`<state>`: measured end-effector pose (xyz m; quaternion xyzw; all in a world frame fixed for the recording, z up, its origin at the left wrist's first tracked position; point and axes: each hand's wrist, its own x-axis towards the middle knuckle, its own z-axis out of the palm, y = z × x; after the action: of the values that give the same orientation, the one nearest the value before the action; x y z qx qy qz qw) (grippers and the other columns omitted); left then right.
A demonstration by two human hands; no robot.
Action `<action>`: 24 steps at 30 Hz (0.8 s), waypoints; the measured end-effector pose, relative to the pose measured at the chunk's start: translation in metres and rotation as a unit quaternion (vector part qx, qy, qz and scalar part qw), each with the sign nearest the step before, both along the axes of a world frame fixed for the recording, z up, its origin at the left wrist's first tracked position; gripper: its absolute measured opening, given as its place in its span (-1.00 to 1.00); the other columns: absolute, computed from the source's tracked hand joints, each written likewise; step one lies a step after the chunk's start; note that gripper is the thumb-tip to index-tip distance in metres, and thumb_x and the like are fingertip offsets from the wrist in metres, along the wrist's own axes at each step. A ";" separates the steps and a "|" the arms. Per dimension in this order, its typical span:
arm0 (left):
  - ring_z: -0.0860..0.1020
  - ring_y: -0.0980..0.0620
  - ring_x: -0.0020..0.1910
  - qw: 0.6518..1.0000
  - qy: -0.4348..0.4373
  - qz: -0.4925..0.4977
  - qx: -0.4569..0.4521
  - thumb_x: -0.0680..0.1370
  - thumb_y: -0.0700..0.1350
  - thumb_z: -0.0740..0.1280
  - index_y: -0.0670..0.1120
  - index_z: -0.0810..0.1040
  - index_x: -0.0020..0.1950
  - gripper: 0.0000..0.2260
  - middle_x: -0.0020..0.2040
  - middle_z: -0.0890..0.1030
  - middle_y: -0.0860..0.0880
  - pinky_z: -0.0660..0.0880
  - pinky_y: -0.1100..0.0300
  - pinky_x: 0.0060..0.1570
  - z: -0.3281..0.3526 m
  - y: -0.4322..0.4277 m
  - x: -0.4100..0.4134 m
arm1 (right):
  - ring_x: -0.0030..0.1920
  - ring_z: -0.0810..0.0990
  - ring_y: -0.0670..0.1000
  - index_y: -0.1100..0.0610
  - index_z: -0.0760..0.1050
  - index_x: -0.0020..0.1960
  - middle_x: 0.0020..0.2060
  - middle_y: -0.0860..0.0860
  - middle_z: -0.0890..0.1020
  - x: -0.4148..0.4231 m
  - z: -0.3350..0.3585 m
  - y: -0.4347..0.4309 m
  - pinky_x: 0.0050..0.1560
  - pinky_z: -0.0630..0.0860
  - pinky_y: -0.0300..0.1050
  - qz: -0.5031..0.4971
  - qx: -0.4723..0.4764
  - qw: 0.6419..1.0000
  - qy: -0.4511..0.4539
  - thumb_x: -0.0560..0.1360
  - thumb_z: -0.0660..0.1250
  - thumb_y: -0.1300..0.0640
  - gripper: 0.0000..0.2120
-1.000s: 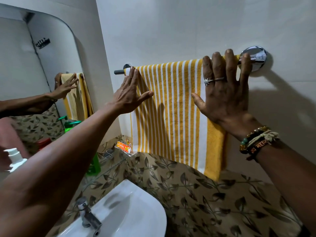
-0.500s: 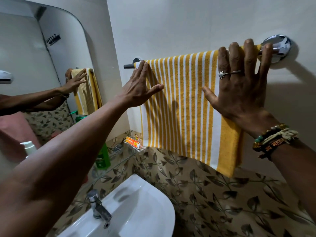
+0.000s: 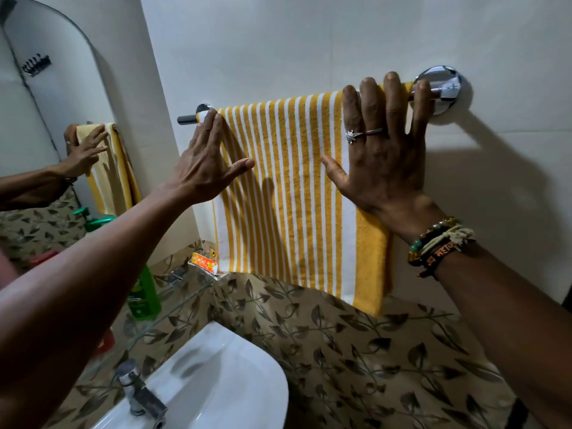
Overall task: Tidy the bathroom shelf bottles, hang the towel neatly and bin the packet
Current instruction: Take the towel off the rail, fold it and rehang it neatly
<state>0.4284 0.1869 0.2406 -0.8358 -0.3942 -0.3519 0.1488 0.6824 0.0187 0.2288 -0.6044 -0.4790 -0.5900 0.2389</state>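
Observation:
A yellow and white striped towel point(image 3: 288, 193) hangs folded over a chrome rail point(image 3: 187, 118) on the white wall. My left hand point(image 3: 205, 164) lies flat on the towel's left upper edge, fingers spread. On the right upper part my right hand point(image 3: 383, 150) presses flat, fingertips up at the rail near its round mount point(image 3: 442, 88). An orange packet point(image 3: 204, 263) lies at the right end of the glass shelf point(image 3: 173, 301), just under the towel's lower left corner. A green bottle point(image 3: 144, 292) stands on the shelf, partly hidden by my left arm.
A white basin point(image 3: 223, 376) with a chrome tap point(image 3: 139, 394) sits below. A mirror point(image 3: 46, 119) on the left wall reflects the towel and my hands. Leaf-patterned tiles cover the lower wall. A red item point(image 3: 106, 342) on the shelf peeks from under my left arm.
Both hands stay flat on the towel. The view has shifted slightly right and down, and my left hand sits a little further out on the towel's left edge.

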 end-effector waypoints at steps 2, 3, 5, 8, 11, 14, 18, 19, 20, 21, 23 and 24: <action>-0.07 -0.10 0.59 1.000 0.005 0.004 0.000 0.45 0.43 0.14 -0.16 -0.13 0.60 -0.03 0.61 -0.09 -0.14 0.02 -0.06 0.55 0.001 -0.001 0.000 | 0.51 0.15 0.33 0.22 0.05 0.56 0.50 0.24 0.22 0.000 0.001 -0.001 0.45 -0.08 0.38 -0.008 -0.005 1.000 -0.003 0.52 0.14 -0.30 -0.17; -0.07 -0.11 0.59 1.000 0.008 0.006 -0.002 0.45 0.43 0.14 -0.16 -0.13 0.60 -0.03 0.61 -0.10 -0.14 0.02 -0.07 0.55 0.002 -0.002 0.000 | 0.51 0.15 0.33 0.22 0.04 0.56 0.51 0.24 0.22 0.000 0.001 -0.002 0.45 -0.08 0.38 -0.010 -0.009 1.000 -0.002 0.52 0.13 -0.30 -0.16; -0.08 -0.12 0.59 1.000 0.016 0.008 -0.013 0.44 0.44 0.12 -0.16 -0.14 0.60 -0.02 0.61 -0.11 -0.14 0.02 -0.08 0.55 0.003 -0.005 0.000 | 0.51 0.14 0.33 0.22 0.04 0.56 0.51 0.24 0.21 -0.001 0.001 -0.004 0.45 -0.06 0.39 -0.011 -0.015 1.000 0.000 0.52 0.13 -0.31 -0.16; -0.11 -0.12 0.59 0.999 0.028 0.006 -0.040 0.42 0.46 0.11 -0.14 -0.18 0.60 0.00 0.61 -0.17 -0.11 0.01 -0.09 0.55 0.007 -0.009 -0.001 | 0.51 0.13 0.33 0.22 0.04 0.56 0.51 0.24 0.20 -0.003 0.002 -0.007 0.46 -0.06 0.39 -0.009 -0.027 1.000 0.007 0.51 0.14 -0.30 -0.16; -0.12 -0.14 0.59 0.997 0.039 0.006 -0.067 0.42 0.46 0.12 -0.12 -0.22 0.60 0.01 0.60 -0.22 -0.10 -0.01 -0.09 0.55 0.010 -0.011 -0.002 | 0.51 0.13 0.33 0.22 0.05 0.56 0.50 0.24 0.21 -0.004 0.004 -0.009 0.46 -0.06 0.40 -0.005 -0.034 0.999 0.010 0.50 0.16 -0.30 -0.15; -0.13 -0.17 0.58 0.995 0.048 0.013 -0.088 0.42 0.44 0.14 -0.10 -0.24 0.59 0.00 0.60 -0.25 -0.09 -0.02 -0.11 0.55 0.007 -0.016 -0.003 | 0.52 0.09 0.32 0.21 0.03 0.56 0.52 0.23 0.17 -0.004 0.003 -0.009 0.46 -0.06 0.40 -0.004 -0.041 0.999 0.013 0.49 0.16 -0.30 -0.15; -0.17 -0.15 0.58 0.991 0.095 0.024 -0.096 0.39 0.47 0.07 -0.10 -0.24 0.59 0.01 0.60 -0.25 -0.08 0.01 -0.18 0.54 -0.006 -0.020 -0.009 | 0.55 -0.03 0.31 0.21 -0.05 0.58 0.56 0.23 0.02 -0.005 -0.003 -0.010 0.46 -0.13 0.39 0.008 -0.048 0.998 0.034 0.48 0.19 -0.30 -0.09; -0.18 -0.14 0.58 0.989 0.111 0.023 -0.092 0.40 0.47 0.06 -0.10 -0.24 0.59 0.00 0.60 -0.24 -0.08 0.02 -0.19 0.53 -0.011 -0.021 -0.011 | 0.55 -0.04 0.30 0.21 -0.07 0.58 0.56 0.24 -0.01 -0.008 -0.007 -0.011 0.46 -0.15 0.39 0.013 -0.049 0.998 0.037 0.47 0.19 -0.30 -0.08; -0.18 -0.14 0.58 0.988 0.120 0.021 -0.090 0.41 0.47 0.07 -0.10 -0.24 0.59 -0.01 0.60 -0.24 -0.08 0.01 -0.19 0.53 -0.017 -0.022 -0.014 | 0.56 -0.06 0.29 0.21 -0.08 0.59 0.56 0.24 -0.02 -0.011 -0.012 -0.012 0.46 -0.16 0.39 0.019 -0.052 0.998 0.036 0.47 0.20 -0.30 -0.07; -0.18 -0.14 0.58 0.988 0.124 0.019 -0.089 0.42 0.46 0.07 -0.09 -0.24 0.59 -0.02 0.60 -0.24 -0.07 0.00 -0.18 0.53 -0.023 -0.023 -0.017 | 0.56 -0.06 0.28 0.21 -0.07 0.59 0.57 0.23 -0.03 -0.015 -0.018 -0.012 0.47 -0.16 0.39 0.026 -0.060 0.997 0.031 0.46 0.21 -0.29 -0.07; -0.19 -0.14 0.57 0.988 0.124 0.016 -0.090 0.44 0.45 0.09 -0.08 -0.23 0.59 -0.04 0.60 -0.24 -0.07 -0.01 -0.16 0.52 -0.037 -0.026 -0.021 | 0.56 -0.06 0.26 0.21 -0.02 0.58 0.57 0.22 -0.01 -0.025 -0.032 -0.012 0.47 -0.12 0.39 0.047 -0.083 0.995 0.018 0.46 0.23 -0.28 -0.09; -0.19 -0.13 0.57 0.988 0.123 0.017 -0.091 0.45 0.44 0.09 -0.08 -0.23 0.59 -0.05 0.60 -0.24 -0.07 -0.02 -0.15 0.52 -0.045 -0.028 -0.023 | 0.56 -0.05 0.26 0.21 0.01 0.58 0.57 0.22 0.01 -0.031 -0.040 -0.012 0.47 -0.09 0.39 0.057 -0.097 0.994 0.012 0.46 0.23 -0.28 -0.10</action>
<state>0.4055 0.1590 0.1953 -0.8761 -0.4172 -0.2066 0.1254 0.6513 0.0066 0.1890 -0.6034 -0.5647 -0.5192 0.2180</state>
